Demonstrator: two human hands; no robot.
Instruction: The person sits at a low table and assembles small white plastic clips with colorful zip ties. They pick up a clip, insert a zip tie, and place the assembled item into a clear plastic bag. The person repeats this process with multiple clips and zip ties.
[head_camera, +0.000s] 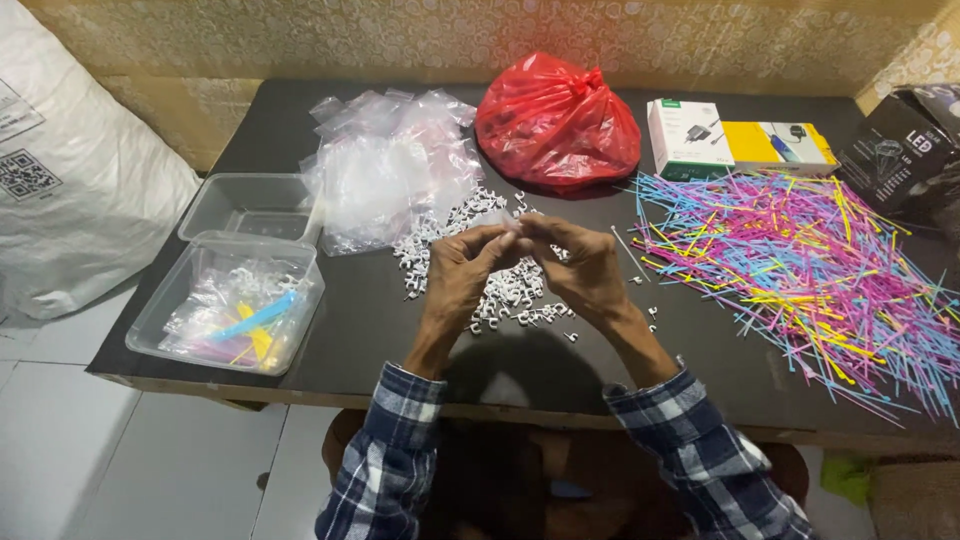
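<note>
I see my left hand and right hand raised together over the middle of the table, fingertips meeting. Between them is a small clear bag, pinched at its left end by my left fingers and at its right end by my right fingers. Both sets of fingers are narrow, closed on the bag. Its long axis runs roughly left to right, from one hand's fingertips to the other's, so neither hand is nearer: they share it. I cannot tell whether anything is inside the bag.

Just below and beyond the fingertips lies the pile of white clips, scattered on the table, apart from both hands; it sits about evenly under the two, a little closer to the right fingers. Farther beyond the left fingers is a heap of empty clear bags, and straight beyond, a knotted red bag. To the right of the right fingers spreads a mass of coloured sticks, well apart. Well to the left of the left fingers stand two clear tubs, the nearer one holding filled bags.
</note>
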